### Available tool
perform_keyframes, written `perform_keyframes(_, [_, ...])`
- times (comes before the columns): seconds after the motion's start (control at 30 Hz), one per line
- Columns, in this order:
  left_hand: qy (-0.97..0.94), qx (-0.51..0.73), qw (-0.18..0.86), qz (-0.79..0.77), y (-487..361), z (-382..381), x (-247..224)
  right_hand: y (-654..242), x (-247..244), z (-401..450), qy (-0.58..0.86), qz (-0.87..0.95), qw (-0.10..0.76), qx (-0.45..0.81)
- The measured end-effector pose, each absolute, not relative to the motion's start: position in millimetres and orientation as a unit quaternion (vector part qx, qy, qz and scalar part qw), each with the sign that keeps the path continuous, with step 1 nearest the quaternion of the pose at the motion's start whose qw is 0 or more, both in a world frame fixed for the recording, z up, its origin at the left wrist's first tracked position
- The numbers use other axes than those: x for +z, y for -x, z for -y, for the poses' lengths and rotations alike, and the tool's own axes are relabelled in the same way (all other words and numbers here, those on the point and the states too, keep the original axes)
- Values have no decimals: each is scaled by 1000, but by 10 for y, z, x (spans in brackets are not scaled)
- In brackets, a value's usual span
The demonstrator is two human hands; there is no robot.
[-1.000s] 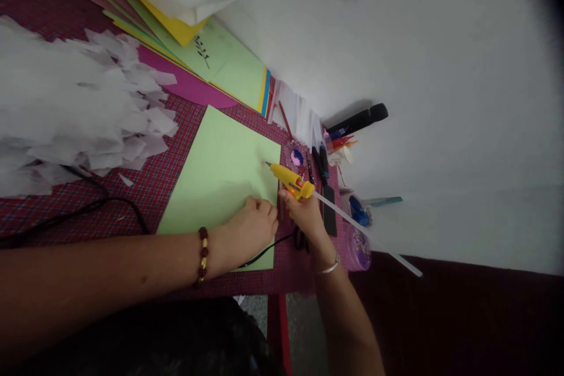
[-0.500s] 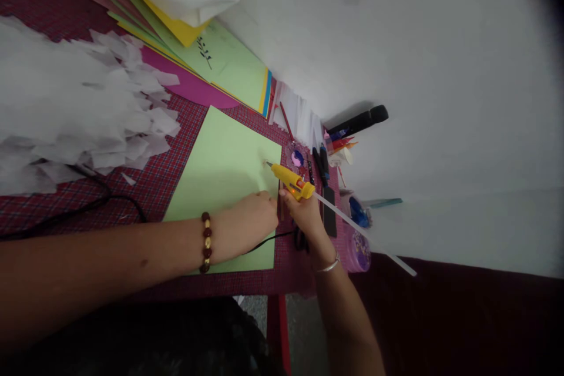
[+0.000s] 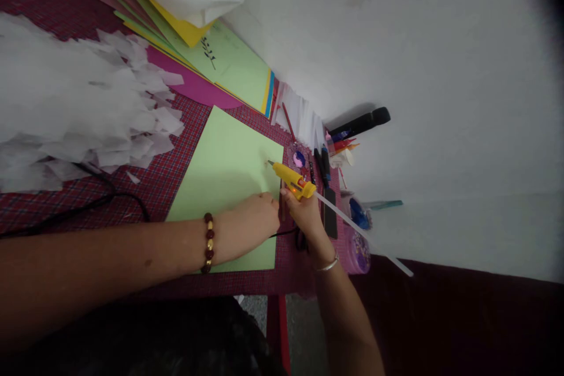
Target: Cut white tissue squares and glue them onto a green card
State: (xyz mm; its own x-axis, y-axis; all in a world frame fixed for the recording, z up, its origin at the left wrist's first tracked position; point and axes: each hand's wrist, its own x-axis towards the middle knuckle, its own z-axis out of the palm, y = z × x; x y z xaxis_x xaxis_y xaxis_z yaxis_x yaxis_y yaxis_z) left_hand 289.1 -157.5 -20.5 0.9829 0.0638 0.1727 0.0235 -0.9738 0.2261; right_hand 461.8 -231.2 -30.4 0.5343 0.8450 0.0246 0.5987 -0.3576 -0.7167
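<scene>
A yellow glue gun (image 3: 291, 179) is gripped in my right hand (image 3: 307, 217), its nozzle pointing at a light green paper sheet (image 3: 229, 141) on the table. From the gun's back end runs a long translucent glue stick (image 3: 341, 213), and a small orange light glows on its body. My left hand (image 3: 251, 220) lies over the lower right part of the sheet, fingers curled closed. What those fingers hold, if anything, is hidden. A black cord (image 3: 284, 234) shows between the two hands. Whether the nozzle touches the sheet is hard to tell.
Many white paper pieces (image 3: 88, 100) are heaped at left beside a black cable (image 3: 110, 191). Coloured sheets (image 3: 238, 64) lie along the wall. Pens (image 3: 324, 164), white strips (image 3: 299, 114), a blue container (image 3: 358, 213) and a pink tub (image 3: 359, 252) crowd the right side.
Both hands and the glue gun keep nearly the same pose. The whole view has shifted very slightly.
</scene>
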Motion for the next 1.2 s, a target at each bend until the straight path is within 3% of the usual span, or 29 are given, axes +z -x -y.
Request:
perform_keyframes(0.97, [-989,88,116,-20,-2905,1562,-222,-4633,-298,2257,779,481,330,231])
perform_keyframes(1.2, [-992,65,103,-23,-2896,1560,-178,-4641,-152,2211,781,514,271,228])
